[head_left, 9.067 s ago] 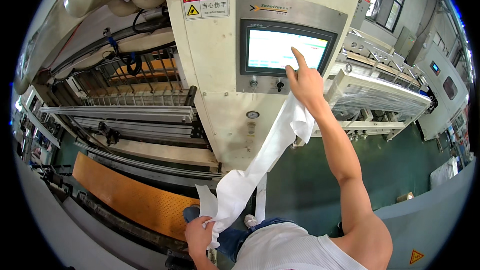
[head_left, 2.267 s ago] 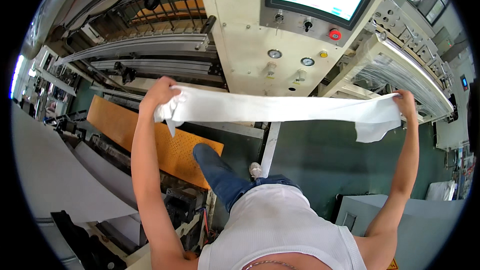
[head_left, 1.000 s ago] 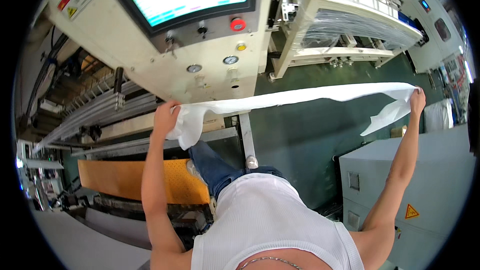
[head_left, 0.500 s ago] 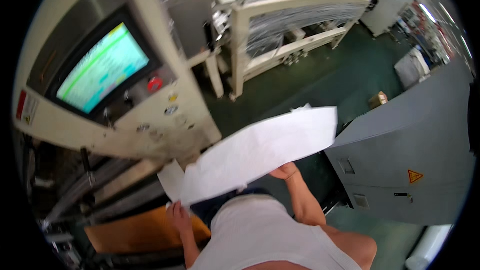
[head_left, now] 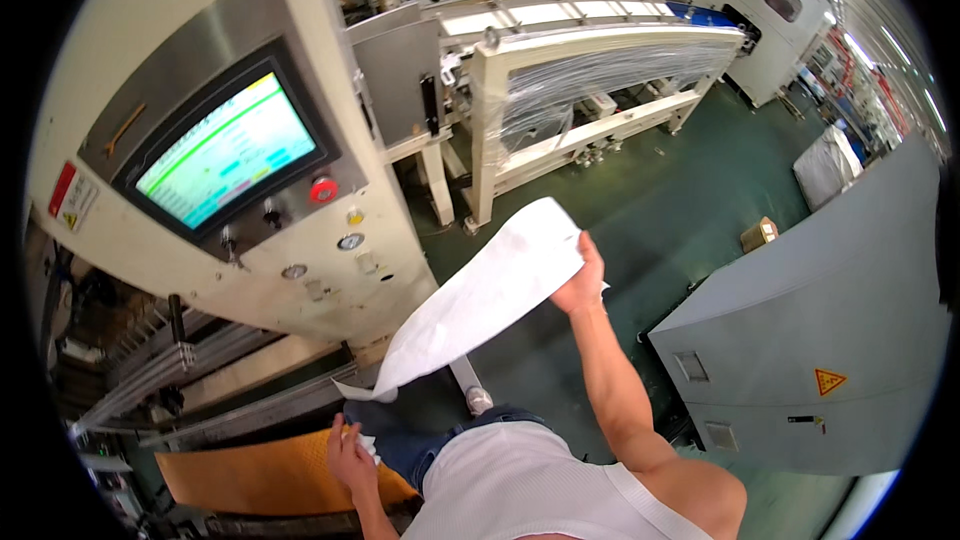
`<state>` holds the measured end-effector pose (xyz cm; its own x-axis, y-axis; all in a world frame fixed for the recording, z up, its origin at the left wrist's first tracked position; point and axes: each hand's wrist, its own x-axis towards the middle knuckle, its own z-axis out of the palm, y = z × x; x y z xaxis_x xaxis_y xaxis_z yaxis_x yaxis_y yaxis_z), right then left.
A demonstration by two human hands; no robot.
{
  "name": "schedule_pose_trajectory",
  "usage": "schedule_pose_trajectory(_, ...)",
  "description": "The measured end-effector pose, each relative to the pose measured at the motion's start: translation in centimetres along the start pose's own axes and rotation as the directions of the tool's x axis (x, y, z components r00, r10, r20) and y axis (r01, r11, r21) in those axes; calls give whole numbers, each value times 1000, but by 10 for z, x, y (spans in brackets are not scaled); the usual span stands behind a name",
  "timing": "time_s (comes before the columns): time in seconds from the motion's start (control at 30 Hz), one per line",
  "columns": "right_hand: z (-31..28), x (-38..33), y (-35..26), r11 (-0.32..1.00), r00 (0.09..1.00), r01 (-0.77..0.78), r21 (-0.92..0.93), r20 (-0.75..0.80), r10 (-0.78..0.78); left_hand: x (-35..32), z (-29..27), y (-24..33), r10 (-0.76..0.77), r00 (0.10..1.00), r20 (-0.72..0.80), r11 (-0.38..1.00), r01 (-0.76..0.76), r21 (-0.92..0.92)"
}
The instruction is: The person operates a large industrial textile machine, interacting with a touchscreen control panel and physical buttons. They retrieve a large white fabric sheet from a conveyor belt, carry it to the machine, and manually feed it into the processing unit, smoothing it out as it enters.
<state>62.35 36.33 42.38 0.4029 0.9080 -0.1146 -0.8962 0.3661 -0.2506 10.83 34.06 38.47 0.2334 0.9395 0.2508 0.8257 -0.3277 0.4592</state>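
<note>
A long white strip of thin sheet material (head_left: 480, 302) slants from upper right to lower left in front of me. My right hand (head_left: 582, 282) grips its upper end, arm raised over the green floor. My left hand (head_left: 349, 454) is low near my waist, fingers closed on the strip's lower end, above an orange mat (head_left: 262, 472). The strip hangs in front of a cream machine cabinet (head_left: 150, 60) with a lit touch screen (head_left: 226, 153) and a red button (head_left: 322, 190).
A grey metal cabinet (head_left: 820, 320) with a yellow warning triangle stands close on the right. Behind is a cream frame wrapped in clear film (head_left: 590, 70). Rollers and rails (head_left: 190, 370) run at lower left. A small cardboard box (head_left: 760, 234) lies on the green floor (head_left: 660, 210).
My hands have come closer together since one second ago, when they held the strip stretched wide. The strip now slants, right end high, left end low. My view has swung right.
</note>
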Motion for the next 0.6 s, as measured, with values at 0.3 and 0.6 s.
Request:
schedule_pose_trajectory(0.3,89,-38,-32,968,962,245,-58,136,-235,51,127,140,594,399,698,490,508,-708)
schedule_pose_trajectory(0.6,67,-157,-151,822,844,528,-212,241,-480,93,268,205,537,643,546,-719,687,-102)
